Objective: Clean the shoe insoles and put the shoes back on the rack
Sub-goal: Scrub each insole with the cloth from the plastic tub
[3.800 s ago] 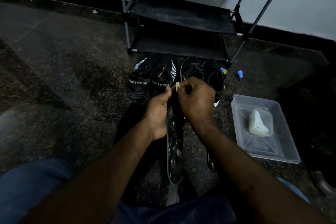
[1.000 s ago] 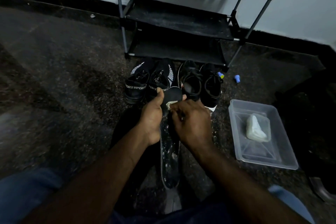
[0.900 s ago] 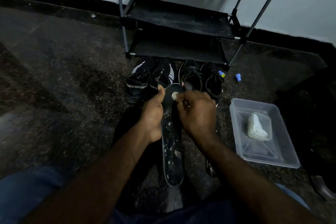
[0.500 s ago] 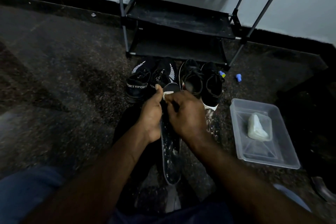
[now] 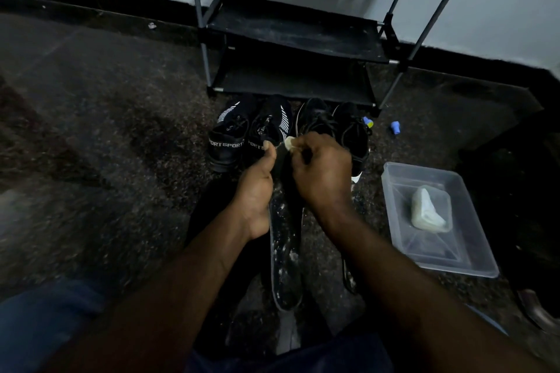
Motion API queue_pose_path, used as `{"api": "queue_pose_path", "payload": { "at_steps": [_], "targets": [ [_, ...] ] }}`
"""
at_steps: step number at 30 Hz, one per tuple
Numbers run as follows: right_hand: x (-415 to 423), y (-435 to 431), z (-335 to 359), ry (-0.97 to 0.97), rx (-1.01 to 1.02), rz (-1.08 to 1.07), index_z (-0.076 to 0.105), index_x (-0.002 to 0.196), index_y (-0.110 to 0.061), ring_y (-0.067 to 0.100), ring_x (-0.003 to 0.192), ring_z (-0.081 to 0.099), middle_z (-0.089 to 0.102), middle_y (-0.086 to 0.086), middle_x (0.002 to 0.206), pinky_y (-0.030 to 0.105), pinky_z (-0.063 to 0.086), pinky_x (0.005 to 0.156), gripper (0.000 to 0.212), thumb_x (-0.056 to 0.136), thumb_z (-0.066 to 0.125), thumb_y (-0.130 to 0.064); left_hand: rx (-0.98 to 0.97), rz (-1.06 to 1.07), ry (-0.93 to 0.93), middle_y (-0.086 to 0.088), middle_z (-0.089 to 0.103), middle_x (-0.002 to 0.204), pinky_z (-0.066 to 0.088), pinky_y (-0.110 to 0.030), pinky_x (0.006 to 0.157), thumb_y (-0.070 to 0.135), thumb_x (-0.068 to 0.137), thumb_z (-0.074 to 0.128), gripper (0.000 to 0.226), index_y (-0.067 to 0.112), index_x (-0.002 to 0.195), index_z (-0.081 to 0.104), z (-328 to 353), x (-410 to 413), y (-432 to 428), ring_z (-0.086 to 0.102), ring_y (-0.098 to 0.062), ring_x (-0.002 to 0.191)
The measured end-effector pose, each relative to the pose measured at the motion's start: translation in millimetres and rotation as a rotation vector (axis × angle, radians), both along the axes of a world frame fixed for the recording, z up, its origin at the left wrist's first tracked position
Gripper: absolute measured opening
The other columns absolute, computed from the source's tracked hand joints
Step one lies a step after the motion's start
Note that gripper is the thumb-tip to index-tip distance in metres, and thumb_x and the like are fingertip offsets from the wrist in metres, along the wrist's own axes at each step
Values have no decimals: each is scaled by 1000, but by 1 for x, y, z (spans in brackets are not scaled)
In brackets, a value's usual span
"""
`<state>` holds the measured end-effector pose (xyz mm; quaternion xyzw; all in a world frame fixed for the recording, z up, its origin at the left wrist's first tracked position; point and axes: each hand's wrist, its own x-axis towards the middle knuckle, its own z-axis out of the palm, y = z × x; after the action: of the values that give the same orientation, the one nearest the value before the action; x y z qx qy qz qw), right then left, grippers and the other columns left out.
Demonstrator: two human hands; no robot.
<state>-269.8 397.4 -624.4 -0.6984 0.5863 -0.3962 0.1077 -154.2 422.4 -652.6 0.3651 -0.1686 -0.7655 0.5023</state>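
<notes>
**Insole wipe under way; shoes on floor, off rack**

Since half a second ago the right hand and its wipe have shifted toward 12 o'clock, onto the far tip of the insole.

- Right hand: fingers curled, pinching the pale wipe against that tip.
- Left hand: wrapped round the insole's far end, thumb lying up its left edge.
- Insole: dark, flecked white, held lengthwise from 12 to 6 o'clock between the knees. Whether its near end touches the floor cannot be told.
- Second insole: at 4 o'clock of the first, partly hidden by the right forearm.
- Striped pair and laced pair: side by side on the floor at 12 o'clock of the hands, just before the rack.
- Tub: clear, at 3 o'clock, holding a pale lump.
</notes>
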Motion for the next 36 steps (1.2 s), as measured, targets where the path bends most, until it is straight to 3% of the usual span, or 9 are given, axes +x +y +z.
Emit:
{"api": "queue_pose_path", "payload": {
  "at_steps": [3, 8, 11, 15, 18, 21, 26, 30, 36],
  "targets": [
    [3, 0, 3, -33, 11, -49, 73, 95, -20, 18, 81, 65, 70, 2, 94, 38, 55, 75, 12, 86, 69, -13, -6, -29, 37, -17, 64, 139, 41, -50, 115, 70, 98, 42, 71, 15, 138, 64, -2, 1, -1, 59, -33, 131],
    [21, 30, -2, 28, -14, 144, 73, 95, -16, 21, 84, 62, 69, 4, 92, 35, 48, 73, 13, 84, 68, -11, 5, 37, -59, -18, 66, 134, 47, -45, 110, 74, 93, 47, 80, 8, 135, 64, -2, 5, -6, 64, -30, 125],
    [12, 16, -1, 31, -9, 69, 72, 94, -17, 23, 84, 64, 70, 4, 93, 37, 52, 74, 11, 84, 68, -13, 20, 26, -43, -16, 71, 126, 51, -44, 103, 69, 97, 42, 69, 12, 123, 71, 2, 4, -3, 68, -29, 118],
    [6, 3, 4, -12, 11, -57, 74, 93, -19, 20, 83, 64, 69, 3, 94, 35, 52, 76, 12, 85, 69, -12, 1, 0, 6, -18, 64, 138, 43, -49, 114, 68, 100, 40, 72, 12, 139, 62, 3, 3, -1, 60, -33, 130],
    [17, 19, -1, -12, 15, 45, 74, 95, -18, 19, 84, 62, 65, 2, 96, 30, 49, 75, 14, 86, 65, -13, 11, 34, -47, -16, 70, 127, 51, -44, 102, 70, 98, 42, 70, 12, 126, 70, 4, 4, -3, 67, -30, 120],
    [21, 33, -8, -1, 24, 110, 73, 97, -18, 16, 82, 59, 62, 1, 95, 26, 45, 73, 15, 86, 65, -12, 16, 37, -96, -15, 71, 125, 52, -40, 97, 71, 97, 42, 74, 8, 125, 69, 1, 5, -4, 69, -28, 117],
    [11, 14, -2, -49, 19, -9, 74, 94, -18, 20, 82, 64, 65, 2, 96, 36, 54, 73, 14, 84, 68, -10, 13, 23, -63, -17, 69, 130, 48, -47, 108, 71, 97, 42, 71, 13, 130, 69, 2, 3, -2, 65, -32, 123],
    [23, 23, 0, -22, 28, 48, 72, 93, -19, 24, 79, 63, 63, 3, 94, 35, 51, 68, 17, 81, 65, -10, 17, 66, -96, -18, 71, 124, 52, -42, 98, 71, 95, 45, 71, 11, 124, 70, -2, 5, -6, 68, -31, 118],
    [19, 26, -4, -15, 24, 71, 72, 94, -19, 21, 81, 62, 63, 1, 94, 37, 51, 70, 17, 81, 63, -12, -1, 56, -104, -14, 73, 120, 52, -41, 97, 71, 95, 46, 66, 14, 114, 74, -8, 5, -6, 69, -28, 115]
  ]
}}
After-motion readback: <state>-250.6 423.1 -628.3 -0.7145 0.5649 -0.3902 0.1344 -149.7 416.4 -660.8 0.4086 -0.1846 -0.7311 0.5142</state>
